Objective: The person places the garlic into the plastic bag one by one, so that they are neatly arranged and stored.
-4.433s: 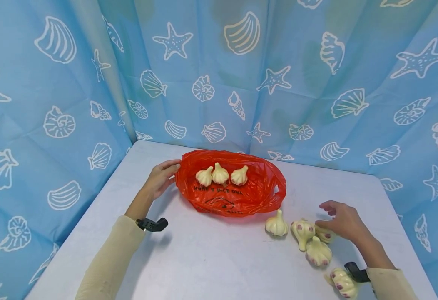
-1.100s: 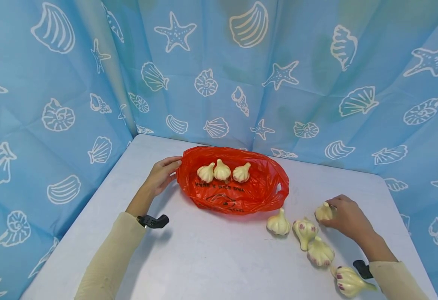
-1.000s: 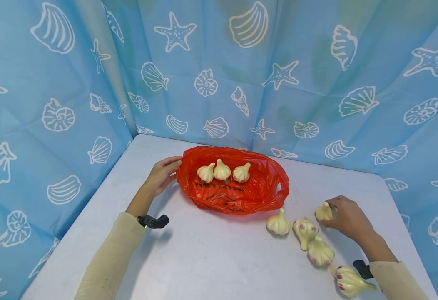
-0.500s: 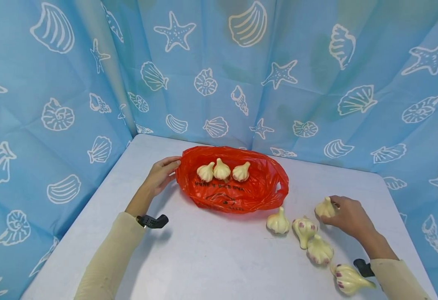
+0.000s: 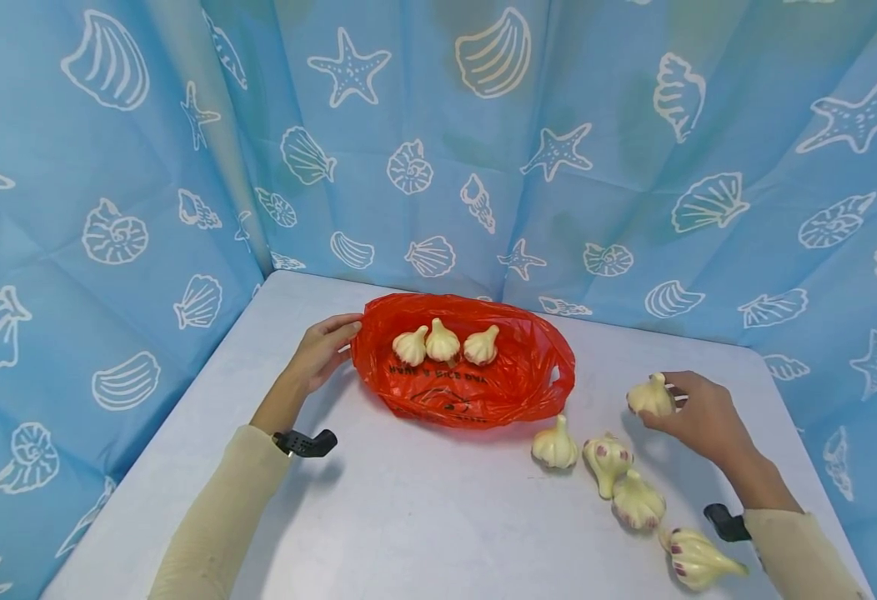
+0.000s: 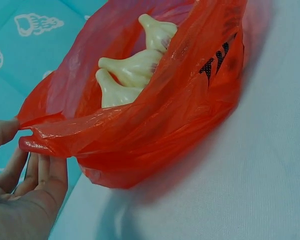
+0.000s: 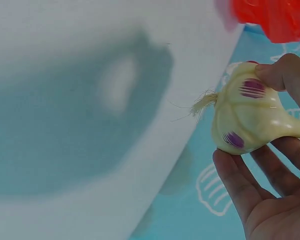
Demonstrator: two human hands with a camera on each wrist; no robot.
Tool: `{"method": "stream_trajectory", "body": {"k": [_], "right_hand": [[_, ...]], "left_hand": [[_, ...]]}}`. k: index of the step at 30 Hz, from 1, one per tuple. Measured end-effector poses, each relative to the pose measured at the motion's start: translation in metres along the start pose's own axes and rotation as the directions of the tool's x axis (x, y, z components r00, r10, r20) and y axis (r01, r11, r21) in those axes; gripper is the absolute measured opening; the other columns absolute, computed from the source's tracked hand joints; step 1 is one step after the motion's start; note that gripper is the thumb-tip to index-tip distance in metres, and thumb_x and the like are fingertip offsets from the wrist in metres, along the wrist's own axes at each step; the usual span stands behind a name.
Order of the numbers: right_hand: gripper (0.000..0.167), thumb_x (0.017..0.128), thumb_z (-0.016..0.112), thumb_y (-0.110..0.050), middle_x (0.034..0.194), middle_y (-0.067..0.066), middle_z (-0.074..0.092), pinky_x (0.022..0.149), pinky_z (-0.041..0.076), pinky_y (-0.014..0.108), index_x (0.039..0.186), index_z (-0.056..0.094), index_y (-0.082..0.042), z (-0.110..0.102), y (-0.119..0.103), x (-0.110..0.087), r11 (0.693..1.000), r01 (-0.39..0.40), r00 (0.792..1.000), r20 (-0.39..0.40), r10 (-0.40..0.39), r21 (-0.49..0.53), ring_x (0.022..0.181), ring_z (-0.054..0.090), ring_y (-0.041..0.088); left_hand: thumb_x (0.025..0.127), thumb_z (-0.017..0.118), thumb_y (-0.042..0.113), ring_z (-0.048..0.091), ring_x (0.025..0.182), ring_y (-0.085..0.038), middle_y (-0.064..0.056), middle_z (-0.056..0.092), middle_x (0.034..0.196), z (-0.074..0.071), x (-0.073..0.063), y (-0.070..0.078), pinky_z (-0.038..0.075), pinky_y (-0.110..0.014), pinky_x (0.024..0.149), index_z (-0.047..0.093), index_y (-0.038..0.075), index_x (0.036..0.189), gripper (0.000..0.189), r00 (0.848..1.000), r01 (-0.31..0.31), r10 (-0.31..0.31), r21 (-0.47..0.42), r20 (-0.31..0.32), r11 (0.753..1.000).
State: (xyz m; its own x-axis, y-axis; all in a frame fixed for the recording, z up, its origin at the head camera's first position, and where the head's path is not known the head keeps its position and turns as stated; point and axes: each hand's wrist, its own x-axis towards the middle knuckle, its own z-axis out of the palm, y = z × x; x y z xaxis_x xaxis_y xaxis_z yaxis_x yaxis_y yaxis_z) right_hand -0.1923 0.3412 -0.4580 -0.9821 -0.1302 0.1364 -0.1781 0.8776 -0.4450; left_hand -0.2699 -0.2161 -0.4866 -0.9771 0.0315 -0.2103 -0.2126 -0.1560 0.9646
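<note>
A red plastic bag (image 5: 513, 392) lies with its mouth spread, and three garlic bulbs (image 5: 442, 342) rest inside it. My left hand (image 5: 320, 354) pinches the bag's left rim between thumb and fingers, as the left wrist view shows at the bag edge (image 6: 45, 140). On the right, my right hand (image 5: 701, 417) holds a garlic bulb (image 5: 650, 396) above the table. In the right wrist view that bulb (image 7: 247, 112), with purple patches and a tuft of roots, sits between thumb and fingertips, its shadow on the table apart from it.
Several loose garlic bulbs lie right of the bag: one by its corner (image 5: 555, 446), two touching (image 5: 638, 502), and one near the right forearm (image 5: 697, 560). The white table (image 5: 423, 517) meets a blue shell-print curtain (image 5: 438, 150) at the back and sides.
My right hand has gripped a garlic bulb from the table's right side and raised it slightly. My left hand keeps its place on the bag's rim.
</note>
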Motion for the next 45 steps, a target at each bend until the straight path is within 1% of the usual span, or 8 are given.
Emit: {"method": "stream_trajectory", "body": {"k": [6, 11, 16, 21, 28, 33, 37, 45], "right_hand": [[0.065, 0.076, 0.084, -0.030, 0.116, 0.029, 0.061, 0.073, 0.056, 0.055, 0.126, 0.059, 0.004, -0.007, -0.013, 0.008, 0.999, 0.028, 0.998, -0.055, -0.027, 0.015, 0.095, 0.063, 0.045], [0.059, 0.076, 0.083, -0.026, 0.118, 0.025, 0.062, 0.074, 0.055, 0.056, 0.124, 0.061, -0.001, -0.013, -0.028, 0.016, 0.998, 0.055, 0.994, -0.094, -0.052, 0.029, 0.095, 0.063, 0.043], [0.058, 0.077, 0.083, -0.027, 0.119, 0.020, 0.061, 0.079, 0.054, 0.057, 0.125, 0.060, -0.004, -0.019, -0.047, 0.025, 0.996, 0.073, 0.993, -0.101, -0.068, 0.049, 0.100, 0.061, 0.041], [0.057, 0.075, 0.085, -0.022, 0.118, 0.015, 0.062, 0.083, 0.053, 0.057, 0.123, 0.060, -0.006, -0.024, -0.065, 0.034, 0.991, 0.104, 0.988, -0.127, -0.092, 0.090, 0.104, 0.059, 0.037], [0.058, 0.075, 0.084, -0.025, 0.120, 0.016, 0.061, 0.079, 0.054, 0.056, 0.124, 0.061, -0.005, -0.029, -0.085, 0.045, 0.987, 0.130, 0.984, -0.133, -0.116, 0.097, 0.101, 0.060, 0.038], [0.056, 0.073, 0.086, -0.020, 0.119, 0.012, 0.062, 0.082, 0.054, 0.054, 0.123, 0.062, -0.006, -0.033, -0.099, 0.056, 0.975, 0.187, 0.971, -0.171, -0.165, 0.119, 0.102, 0.060, 0.032], [0.057, 0.072, 0.086, -0.017, 0.118, 0.012, 0.061, 0.083, 0.053, 0.055, 0.122, 0.062, -0.005, -0.038, -0.111, 0.062, 0.968, 0.215, 0.963, -0.194, -0.187, 0.131, 0.103, 0.058, 0.032], [0.055, 0.072, 0.087, -0.017, 0.118, 0.012, 0.060, 0.082, 0.055, 0.053, 0.120, 0.064, -0.006, -0.037, -0.137, 0.069, 0.957, 0.222, 0.966, -0.174, -0.191, 0.186, 0.101, 0.061, 0.032]], "left_hand": [[0.095, 0.065, 0.027, 0.052, 0.122, -0.024, -0.007, 0.054, 0.136, -0.001, -0.001, 0.000, 0.053, -0.030, 0.090, 0.056, 0.010, 0.135, 0.044, 1.000, 0.003, -0.003, -0.002, -0.009, 1.000], [0.094, 0.067, 0.028, 0.053, 0.122, -0.023, -0.005, 0.054, 0.136, -0.001, -0.001, 0.000, 0.052, -0.030, 0.091, 0.056, 0.011, 0.135, 0.046, 1.000, 0.005, -0.005, 0.001, -0.010, 1.000], [0.095, 0.066, 0.027, 0.052, 0.122, -0.025, -0.007, 0.054, 0.135, -0.003, 0.000, 0.001, 0.052, -0.031, 0.091, 0.056, 0.010, 0.134, 0.044, 1.000, -0.007, 0.007, -0.003, -0.004, 1.000], [0.095, 0.065, 0.027, 0.053, 0.121, -0.025, -0.008, 0.054, 0.135, -0.004, 0.001, 0.002, 0.052, -0.031, 0.091, 0.056, 0.010, 0.135, 0.044, 1.000, -0.013, 0.013, 0.000, 0.001, 1.000], [0.096, 0.064, 0.026, 0.053, 0.121, -0.025, -0.007, 0.055, 0.134, -0.002, -0.001, 0.003, 0.052, -0.030, 0.091, 0.057, 0.010, 0.133, 0.041, 1.000, -0.008, 0.008, 0.005, -0.018, 1.000], [0.095, 0.065, 0.026, 0.053, 0.121, -0.024, -0.007, 0.056, 0.134, -0.002, -0.001, 0.004, 0.052, -0.031, 0.091, 0.057, 0.011, 0.133, 0.041, 1.000, -0.001, 0.001, 0.010, -0.022, 1.000], [0.094, 0.066, 0.028, 0.053, 0.121, -0.025, -0.007, 0.055, 0.135, -0.002, 0.000, 0.004, 0.052, -0.032, 0.092, 0.057, 0.011, 0.134, 0.044, 1.000, -0.006, 0.006, 0.019, -0.015, 1.000], [0.095, 0.066, 0.027, 0.053, 0.121, -0.024, -0.007, 0.054, 0.136, -0.003, -0.003, 0.001, 0.051, -0.032, 0.093, 0.055, 0.010, 0.135, 0.045, 1.000, -0.007, 0.007, 0.026, 0.001, 1.000]]}}
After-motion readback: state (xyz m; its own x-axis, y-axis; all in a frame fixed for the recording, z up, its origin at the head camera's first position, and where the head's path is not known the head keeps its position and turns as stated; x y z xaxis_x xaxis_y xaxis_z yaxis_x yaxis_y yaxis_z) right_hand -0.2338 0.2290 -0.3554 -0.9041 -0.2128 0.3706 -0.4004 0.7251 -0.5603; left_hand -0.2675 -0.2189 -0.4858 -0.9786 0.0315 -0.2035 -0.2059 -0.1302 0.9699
